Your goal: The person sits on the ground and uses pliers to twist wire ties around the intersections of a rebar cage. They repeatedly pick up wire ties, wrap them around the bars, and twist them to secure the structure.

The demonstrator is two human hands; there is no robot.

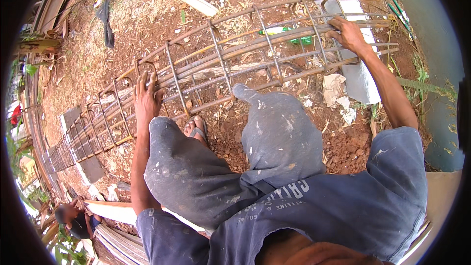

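Note:
A long rebar cage of rusty bars and square stirrups runs in front of me, from the lower left to the upper right. My left hand grips its bars left of the middle, fingers lying over the top and thumb to the side. Near the cage's right end, my right hand has its fingers curled over the upper bars. Bare ends of the lengthwise bars stick out past the last stirrup. My knees are bent close to the near side, and one sandalled foot shows beside the cage.
A white block or slab lies under the right end; a grey block lies under the far left. Green plastic and crumpled paper litter the soil. A wood piece lies beyond. Another person is at lower left.

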